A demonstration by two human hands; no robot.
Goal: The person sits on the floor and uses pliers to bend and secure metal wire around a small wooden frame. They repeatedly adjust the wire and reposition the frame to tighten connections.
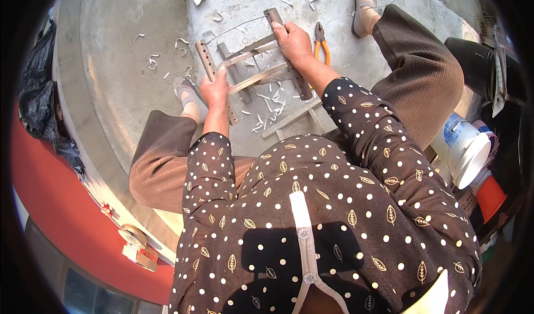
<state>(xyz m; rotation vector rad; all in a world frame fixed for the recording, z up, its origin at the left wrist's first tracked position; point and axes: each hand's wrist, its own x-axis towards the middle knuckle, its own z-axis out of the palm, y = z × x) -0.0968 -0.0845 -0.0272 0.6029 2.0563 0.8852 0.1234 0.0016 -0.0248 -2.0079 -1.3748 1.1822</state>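
A small wooden frame hangs above the concrete floor: two brown side rails with holes, joined by pale thin slats. My left hand is shut on the left rail about halfway along it. My right hand is shut on the upper part of the right rail, near its top end. Pliers with orange handles lie on the floor just right of my right hand. A thin wire curves above the frame.
Pale wood shavings litter the floor under and beyond the frame. Loose wooden slats lie near my knees. My feet rest on the concrete at each side. A white bucket and an orange container stand at right; a black bag at left.
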